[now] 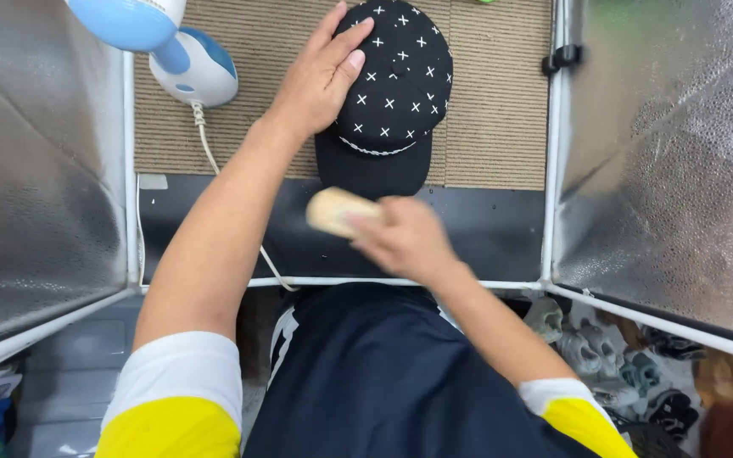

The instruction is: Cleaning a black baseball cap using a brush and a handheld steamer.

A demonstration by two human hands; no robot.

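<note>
A black cap (pixel 400 93) with small white crosses lies on a tan ribbed mat (pixel 489 102), its brim pointing toward me. My left hand (pixel 320 76) rests flat on the cap's left side, fingers spread over the crown. My right hand (pixel 405 237) is blurred and hovers just below the brim, closed around a pale tan block (pixel 332 208) that looks like a brush or sponge; which it is I cannot tell.
A blue and white handheld appliance (pixel 188 64) with a white cord (pixel 209 153) lies at the mat's left. Silver foil panels (pixel 36 170) on white tube frames wall both sides. Several shoes (pixel 604 356) lie on the floor at lower right.
</note>
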